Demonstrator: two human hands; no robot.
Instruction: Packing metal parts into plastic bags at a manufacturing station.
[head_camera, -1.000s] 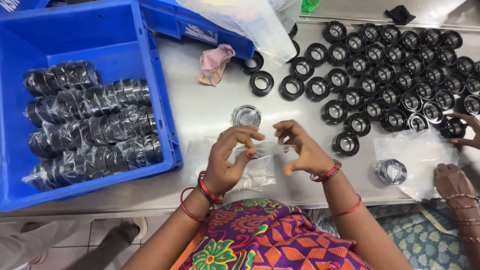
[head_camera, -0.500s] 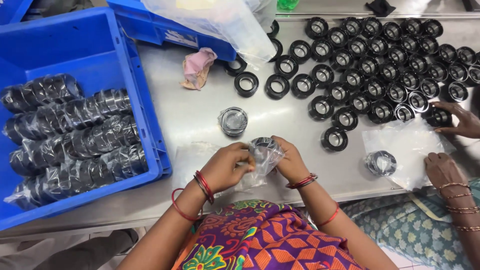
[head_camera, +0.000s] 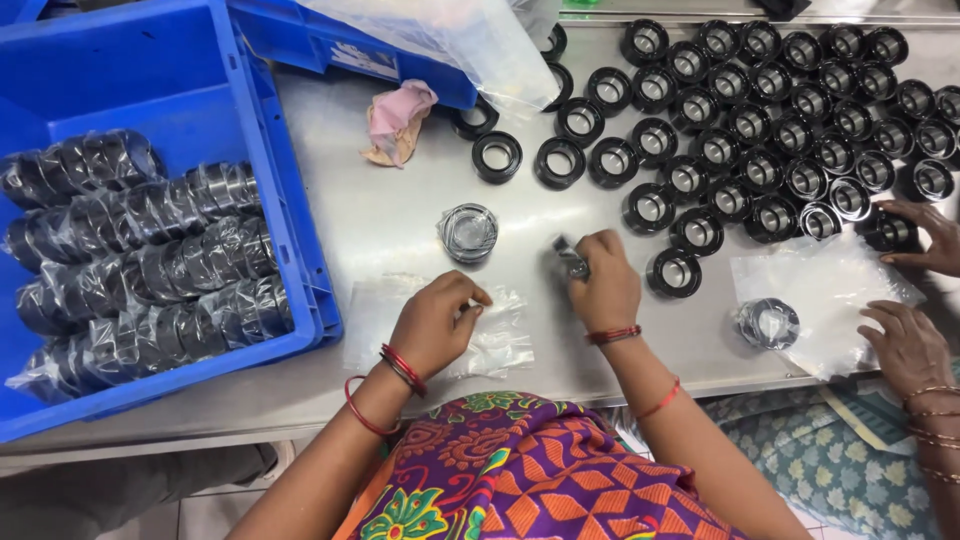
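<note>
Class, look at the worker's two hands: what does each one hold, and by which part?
The right hand pinches a small bagged ring by its edge with the fingertips. The left hand grips the top of a flat clear bag on the table.

A small round metal ring wrapped in clear plastic (head_camera: 572, 256) sits pinched in the right hand (head_camera: 603, 290) just above the tabletop — tilted on edge. A flat stack of clear plastic bags (head_camera: 500, 340) lies crumpled under the left hand (head_camera: 435, 322).

bright, even light from above; the steel desk (head_camera: 400, 215) shows soft glare near its middle. shadows are short and faint. focus is sharp, with slight bending toward the corners.
</note>
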